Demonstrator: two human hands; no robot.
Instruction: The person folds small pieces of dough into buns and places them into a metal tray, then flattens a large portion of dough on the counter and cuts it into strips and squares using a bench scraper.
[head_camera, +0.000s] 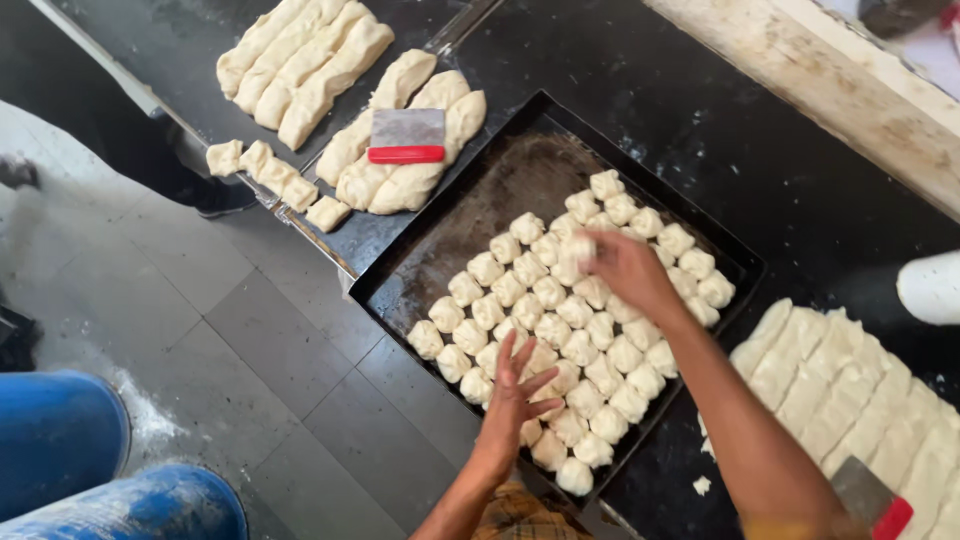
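A dark baking tray (470, 205) lies on the black counter, with several small dough pieces (560, 330) packed in rows over its near half. My left hand (515, 395) hovers over the near rows with fingers spread, holding nothing. Over the middle rows my right hand (625, 268) pinches a dough piece (578, 250), which is blurred. The far left part of the tray is bare and floury.
Long dough logs (300, 65) and a red-handled scraper (407, 135) lie on the far counter. A scored dough slab (860, 395) with another scraper (872, 500) sits at right. Blue drums (70, 450) stand on the tiled floor at left. A white object (930, 288) is at the right edge.
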